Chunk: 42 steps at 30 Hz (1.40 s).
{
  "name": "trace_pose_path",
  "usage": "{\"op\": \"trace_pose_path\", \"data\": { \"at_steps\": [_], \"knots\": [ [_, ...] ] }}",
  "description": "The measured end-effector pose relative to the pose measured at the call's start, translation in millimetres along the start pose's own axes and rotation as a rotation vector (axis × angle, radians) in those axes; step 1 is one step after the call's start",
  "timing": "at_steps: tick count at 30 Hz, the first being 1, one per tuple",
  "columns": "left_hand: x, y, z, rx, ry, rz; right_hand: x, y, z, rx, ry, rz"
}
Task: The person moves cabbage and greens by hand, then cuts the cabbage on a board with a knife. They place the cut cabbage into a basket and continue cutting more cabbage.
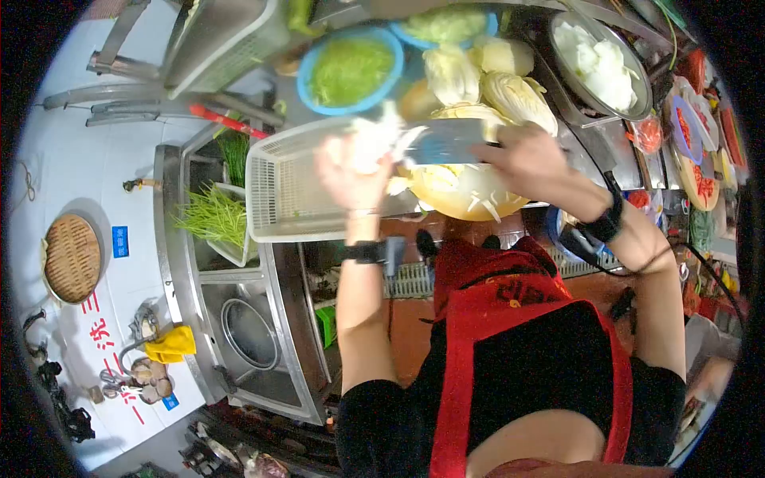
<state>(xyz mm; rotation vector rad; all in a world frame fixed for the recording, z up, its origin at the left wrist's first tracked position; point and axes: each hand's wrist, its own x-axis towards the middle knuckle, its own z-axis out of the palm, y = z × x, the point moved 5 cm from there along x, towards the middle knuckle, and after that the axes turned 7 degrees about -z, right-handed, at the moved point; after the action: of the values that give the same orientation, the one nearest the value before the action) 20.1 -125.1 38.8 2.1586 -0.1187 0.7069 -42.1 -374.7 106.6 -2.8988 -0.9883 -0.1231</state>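
Observation:
My right hand point(532, 163) grips a cleaver, its broad blade point(450, 142) pointing left above a round cutting board point(466, 203). Shredded white cabbage point(376, 142) is held up in my left hand point(351, 177), just left of the blade tip; both are smeared by motion. That hand is over a white plastic basket point(263, 231), at its right end. Pale shreds lie scattered on the board. Directly behind it rest several pale cabbages point(519, 99), partly hidden by the blade. The cleaver's handle is hidden in my fist.
A blue-rimmed bowl of green shreds point(351, 72) and another blue-rimmed bowl point(446, 25) stand at the back. A metal bowl of white pieces point(598, 68) is at back right. On the left is a steel sink point(279, 410) with green stalks point(211, 215) in a container.

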Motion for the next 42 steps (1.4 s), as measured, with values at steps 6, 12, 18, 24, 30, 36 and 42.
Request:
{"op": "trace_pose_path", "data": {
  "at_steps": [6, 12, 18, 24, 30, 36, 42],
  "knots": [
    [26.9, -73.2, -48.7, 0.885, -0.037, -0.158, 34.1, -11.0, -6.5, -0.076, 0.078, -0.078],
    [-60.5, -14.0, 44.8, 0.031, -0.459, -0.198, -86.5, 47.7, 4.1, 0.109, 0.015, 0.241],
    [-81.7, -5.9, 113.8, 0.297, -0.468, 0.009, -195.9, 55.6, -1.9, 0.034, -0.049, 0.4],
    [-108.8, 24.7, 126.9, 0.019, -0.557, -0.02, -209.3, 57.1, 24.1, -0.047, -0.078, 0.34],
    [-134.4, 39.9, 153.2, 0.066, -0.482, -0.063, -146.5, 44.6, 58.9, -0.011, -0.074, 0.191],
    [-131.2, 33.5, 132.2, -0.07, -0.199, -0.13, -118.4, 24.1, 36.6, 0.044, 0.127, 0.095],
    [-49.6, 28.0, 36.1, 0.103, -0.05, -0.093, -35.6, -0.9, 18.2, 0.072, 0.101, -0.028]
  ]
}}
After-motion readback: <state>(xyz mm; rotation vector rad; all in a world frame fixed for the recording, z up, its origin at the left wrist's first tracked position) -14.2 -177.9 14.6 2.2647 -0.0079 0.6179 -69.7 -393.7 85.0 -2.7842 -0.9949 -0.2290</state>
